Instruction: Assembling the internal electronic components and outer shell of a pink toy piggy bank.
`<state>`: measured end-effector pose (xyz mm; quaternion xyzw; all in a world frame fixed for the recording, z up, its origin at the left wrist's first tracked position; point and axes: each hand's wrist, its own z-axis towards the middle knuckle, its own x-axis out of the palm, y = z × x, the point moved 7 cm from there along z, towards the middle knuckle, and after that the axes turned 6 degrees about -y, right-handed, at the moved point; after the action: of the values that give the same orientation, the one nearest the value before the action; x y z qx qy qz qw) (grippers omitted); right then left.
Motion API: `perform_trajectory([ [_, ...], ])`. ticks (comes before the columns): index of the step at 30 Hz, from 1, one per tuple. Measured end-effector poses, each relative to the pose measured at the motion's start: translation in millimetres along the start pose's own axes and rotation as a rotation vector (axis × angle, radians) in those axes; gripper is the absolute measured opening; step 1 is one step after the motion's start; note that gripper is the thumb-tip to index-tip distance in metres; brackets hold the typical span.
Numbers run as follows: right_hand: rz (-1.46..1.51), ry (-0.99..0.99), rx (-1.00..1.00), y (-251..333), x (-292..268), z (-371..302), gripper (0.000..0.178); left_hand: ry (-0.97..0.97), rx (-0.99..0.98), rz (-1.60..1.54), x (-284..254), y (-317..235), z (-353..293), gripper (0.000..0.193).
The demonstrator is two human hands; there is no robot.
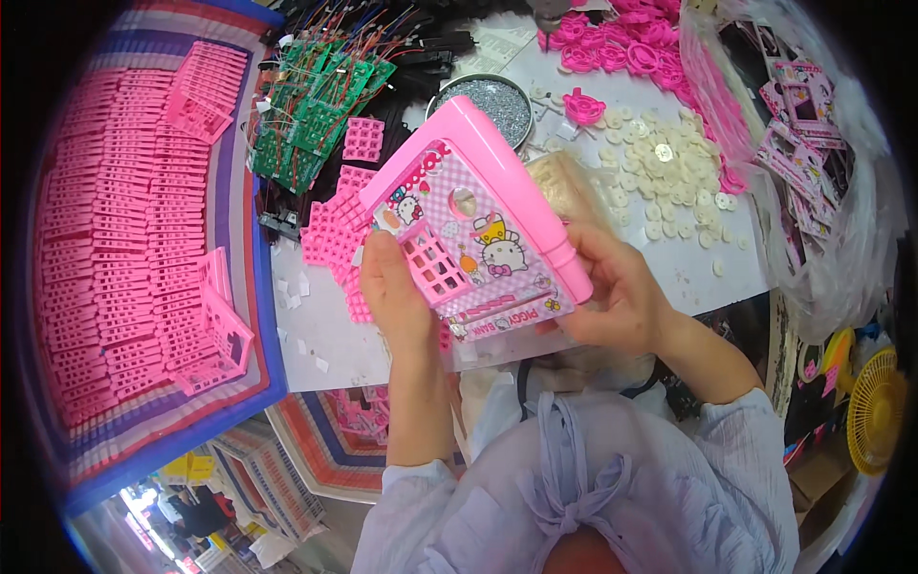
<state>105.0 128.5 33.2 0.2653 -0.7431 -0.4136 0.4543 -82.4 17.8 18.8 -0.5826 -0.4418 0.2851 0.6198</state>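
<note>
Both hands hold up a pink plastic toy panel (531,196) with a thick rim, tilted over the worktable. Its face carries a checked sticker (469,206) with cartoon cat figures, a round hole and a grid of square openings. My left hand (392,287) grips the left edge, thumb on the face beside the grid. My right hand (617,292) is wrapped round the right end, fingers partly hidden behind it. Left of the panel, pink keypad pieces (335,225) lie in a loose heap, partly hidden by the panel and left hand.
Stacked pink panels (134,239) fill a striped tray at left. Wired green circuit boards (320,105), a round tin of screws (492,100), pale discs (660,163) and bright pink parts (612,43) lie on the white table (727,273). Printed cards (803,124) sit in clear plastic at right.
</note>
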Motion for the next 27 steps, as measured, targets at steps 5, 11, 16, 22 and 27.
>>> perform_trajectory([
  [5, 0.016, 0.044, -0.202, -2, 7, -4, 0.062, -0.052, -0.022, 0.009, -2, 6, 3, 0.029],
  [11, -0.180, 0.025, -0.273, 10, 10, -8, 0.055, 0.035, 0.078, 0.012, -4, 12, 7, 0.031],
  [16, -0.415, 0.012, -0.269, 1, 5, -10, 0.047, 0.043, 0.170, 0.035, -9, 11, 10, 0.035],
  [22, -0.154, 0.017, -0.243, 0, 5, -8, 0.042, -0.114, -0.013, -0.080, -5, -11, 10, 0.044],
  [27, -0.110, -0.034, -0.306, -8, 12, -12, 0.040, -0.075, 0.202, 0.148, 4, -30, 16, 0.051],
])
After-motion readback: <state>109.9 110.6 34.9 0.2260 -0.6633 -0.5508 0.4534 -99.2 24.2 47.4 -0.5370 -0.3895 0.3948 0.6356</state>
